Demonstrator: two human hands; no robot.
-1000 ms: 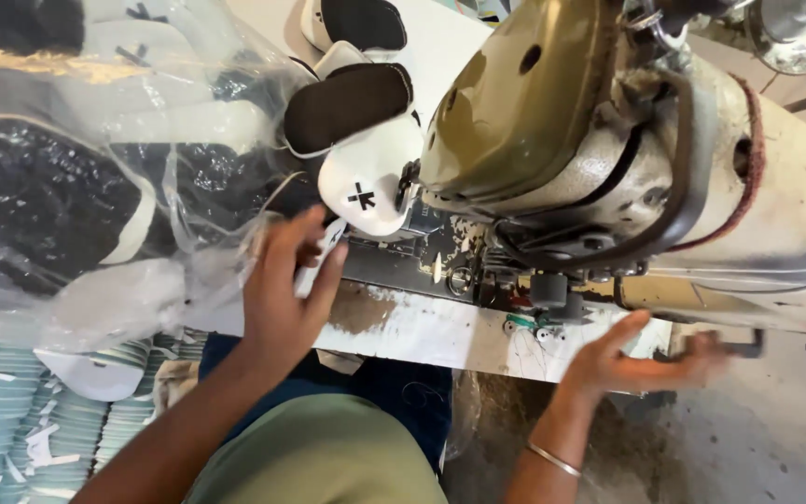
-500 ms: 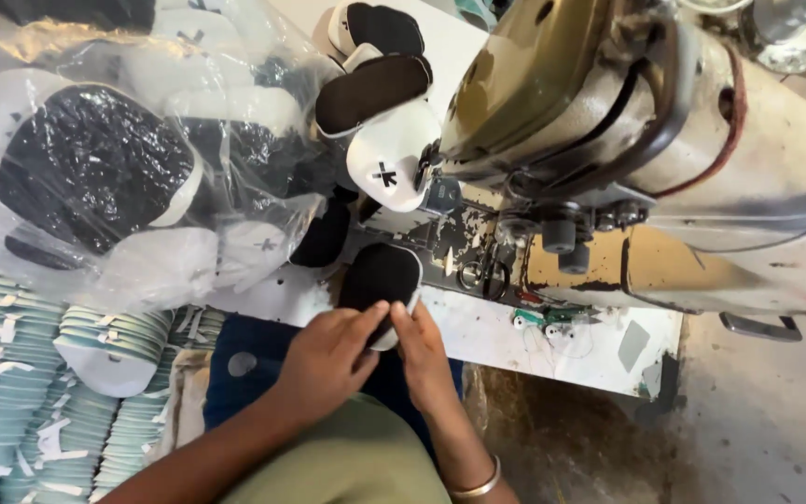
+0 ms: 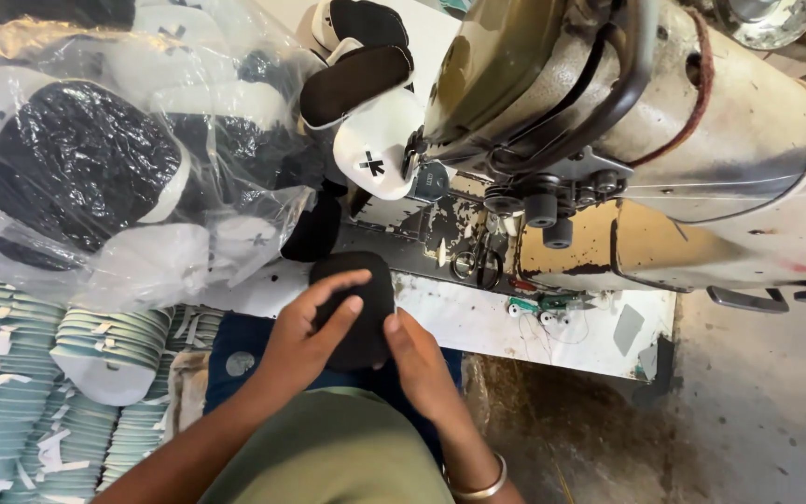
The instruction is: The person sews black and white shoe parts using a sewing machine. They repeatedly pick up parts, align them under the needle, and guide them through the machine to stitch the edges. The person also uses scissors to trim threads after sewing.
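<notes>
- Worn and stained, the white table (image 3: 534, 327) carries an old sewing machine (image 3: 664, 140), and everything below is placed relative to this machine.
- Left hand (image 3: 305, 336) is in front of the machine, low and to its left; its fingers are spread over the top of a black cap-shaped piece (image 3: 352, 308) and press on it.
- Right hand (image 3: 417, 359) touches the same black piece from the other side, thumb against its lower edge, so both hands grasp the piece between them, at the near edge of the table.
- On the right wrist sits a thin metal bracelet (image 3: 478, 485).
- Under the hands I see a green shirt (image 3: 328, 457) and a dark blue cloth (image 3: 244, 345).
- Just behind the black piece, closer to the machine, lie small scissors (image 3: 478, 261) on the chipped plate.
- At the machine's left end, several black and white pieces (image 3: 366, 103) are stacked, one white with a small black mark.
- Further left of the machine lies a big clear plastic bag (image 3: 114, 159) full of black and white pieces.
- Below that bag, far left of the machine, stand stacks of pale green pieces (image 3: 11, 373) with white paper strips.
- Right of the table, under the machine's long body, the brown floor (image 3: 767, 411) is visible.
</notes>
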